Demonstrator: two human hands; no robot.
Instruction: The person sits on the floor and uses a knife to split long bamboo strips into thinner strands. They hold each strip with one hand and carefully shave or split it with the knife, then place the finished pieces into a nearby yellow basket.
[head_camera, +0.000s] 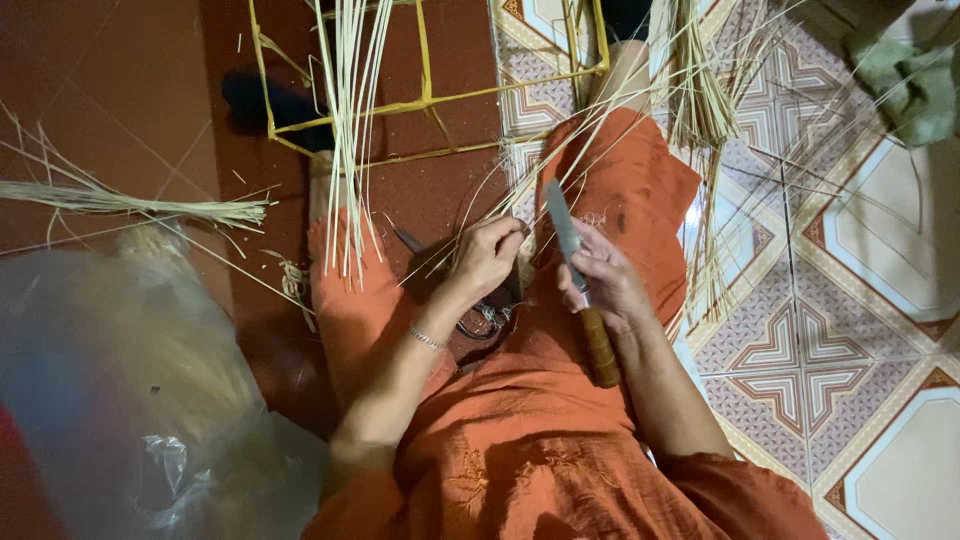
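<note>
Orange clothing (520, 440), pale straw strips (350, 130), yellow frame (425, 100), brown knife handle (600, 350), brown-and-white patterned floor tiles (800, 360)

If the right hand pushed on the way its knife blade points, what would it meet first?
Probably the thin straw strips crossing just past the blade tip of the knife in the right hand, over the orange-clad knee; depth is unclear, so it may pass above them.

The person wears loose orange clothing (540, 440) with embroidery and a thin silver bracelet (425, 339).
</note>
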